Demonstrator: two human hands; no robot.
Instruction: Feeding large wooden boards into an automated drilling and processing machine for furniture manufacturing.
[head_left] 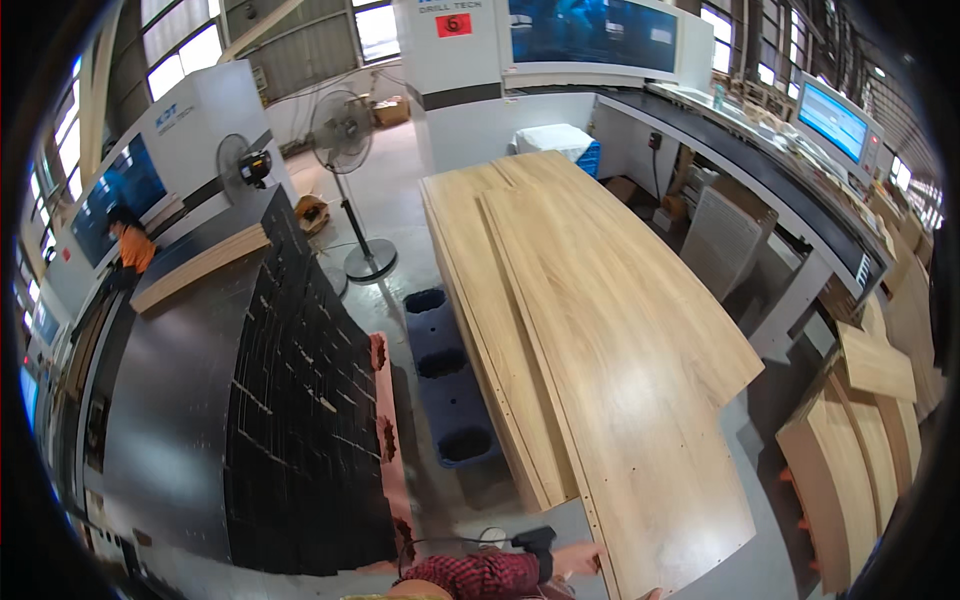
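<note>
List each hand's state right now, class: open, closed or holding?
Left hand: at the panel's left edge; grip cannot be told.
Right hand: barely showing at the panel's near end; grip cannot be told.

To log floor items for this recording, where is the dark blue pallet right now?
In the head view, the dark blue pallet lies on the floor just left of centre, between the black panel stack and the light wood panels.

Factory hall, daylight through tall windows [185,52].
Pale grey floor [398,160], shiny in patches; ribbed grey wall [320,42] at back. Pedestal fan [342,135] stands between two white machine cabinets [460,140]. To the right, a long dark-topped counter [735,148], a lit monitor [834,118] beyond it; roof [890,50] recedes.
</note>
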